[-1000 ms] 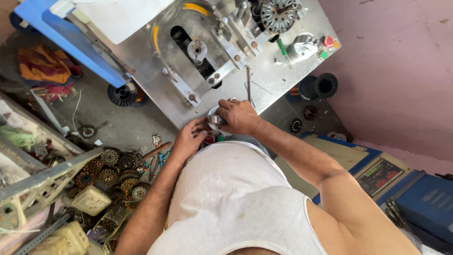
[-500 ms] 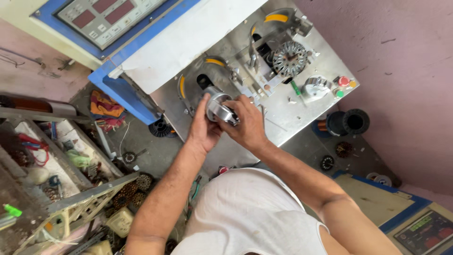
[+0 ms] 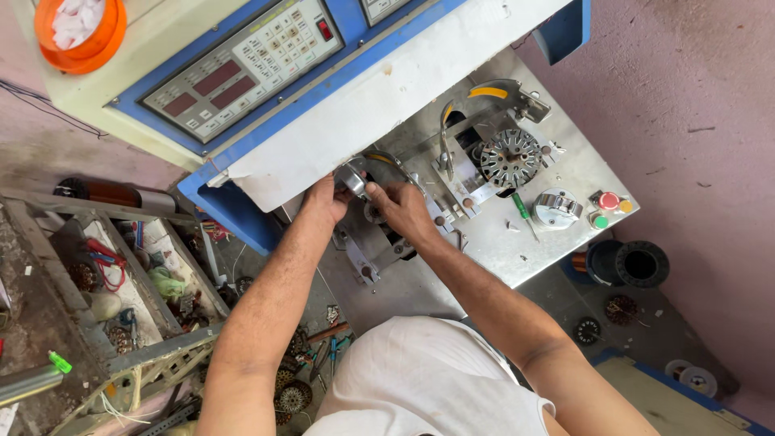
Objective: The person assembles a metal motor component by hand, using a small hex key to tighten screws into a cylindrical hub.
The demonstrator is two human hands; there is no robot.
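Both my hands are raised to the left station of a grey metal winding machine (image 3: 557,250). My left hand (image 3: 329,200) and my right hand (image 3: 401,208) together grip a small round silver metal part (image 3: 352,178), pressed against the machine just under the white panel (image 3: 379,89). My fingers hide most of the part. On the right station sits a round slotted stator core (image 3: 509,157), untouched.
A blue and cream control box (image 3: 234,73) with red displays and a keypad stands above. An orange bowl (image 3: 81,32) rests on top. Red, green and yellow buttons (image 3: 607,208) sit at the plate's right. A metal rack (image 3: 121,299) with parts is left; stator cores (image 3: 291,396) lie on the floor.
My hands have carried the silver part up from near my chest to the machine's left station. My view has tilted upward, showing the control box.
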